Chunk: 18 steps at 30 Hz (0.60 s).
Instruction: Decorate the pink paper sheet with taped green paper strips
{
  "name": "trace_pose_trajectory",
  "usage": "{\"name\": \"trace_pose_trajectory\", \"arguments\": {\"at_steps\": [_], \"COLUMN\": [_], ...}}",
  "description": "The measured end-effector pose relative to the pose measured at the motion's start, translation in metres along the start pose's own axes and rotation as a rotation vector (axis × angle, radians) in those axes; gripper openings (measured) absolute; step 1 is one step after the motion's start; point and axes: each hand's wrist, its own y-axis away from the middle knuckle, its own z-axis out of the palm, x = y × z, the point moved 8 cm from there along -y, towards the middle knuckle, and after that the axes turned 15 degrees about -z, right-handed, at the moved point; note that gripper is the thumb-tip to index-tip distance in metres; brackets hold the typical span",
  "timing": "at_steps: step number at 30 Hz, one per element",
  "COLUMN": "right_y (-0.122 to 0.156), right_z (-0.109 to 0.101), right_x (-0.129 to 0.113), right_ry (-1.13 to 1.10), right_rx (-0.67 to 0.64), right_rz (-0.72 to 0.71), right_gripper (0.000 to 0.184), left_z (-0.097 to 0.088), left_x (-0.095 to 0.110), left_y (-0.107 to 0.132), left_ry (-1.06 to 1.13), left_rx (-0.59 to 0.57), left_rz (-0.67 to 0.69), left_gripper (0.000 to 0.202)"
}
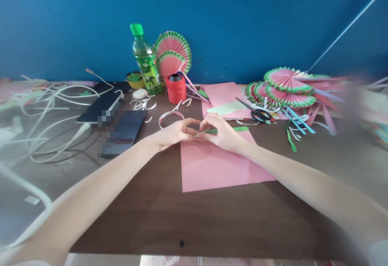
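A pink paper sheet (224, 165) lies on the table with a green strip (241, 129) along its far edge. At the sheet's far left corner my left hand (178, 132) pinches the end of the green edge between thumb and fingers. My right hand (222, 134) pinches the same edge just to the right, its fingertips almost meeting the left ones. The fingers partly cover what lies between them. Just beyond my left hand is a roll of tape (171, 115), lying on the table.
Black scissors (261, 115) rest on more pink paper (224, 93) behind. Folded pink-and-green paper fans (285, 82) pile up at right. A green-capped bottle (148, 66), a red spool (176, 90) and another fan (177, 49) stand behind. White cables (45, 108) and a phone (99, 107) lie left.
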Motion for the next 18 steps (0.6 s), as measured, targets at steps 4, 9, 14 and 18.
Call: {"name": "trace_pose_trajectory", "arguments": {"at_steps": [4,9,14,18], "right_y": [0.0005,0.0014,0.0022,0.0024], "right_z": [0.0015,0.002,0.0031,0.0028], "right_x": [0.0006,0.0027,0.0041,0.0036], "right_ry": [0.009,0.028,0.046,0.084], "right_rx": [0.012,0.022,0.042,0.072], "right_rz": [0.015,0.046,0.064,0.06], "right_gripper": [0.011,0.011,0.01,0.011], "left_z": [0.0005,0.0031,0.0042,0.0031], "left_x": [0.0002,0.0007,0.0024,0.0028], "left_y": [0.0001,0.001,0.0025,0.0029], "left_ry": [0.029,0.034,0.017,-0.027], "left_rx": [0.001,-0.006,0.004,0.065], "left_rz": [0.002,-0.008,-0.01,-0.007], "left_gripper": [0.041,0.039,0.045,0.048]}}
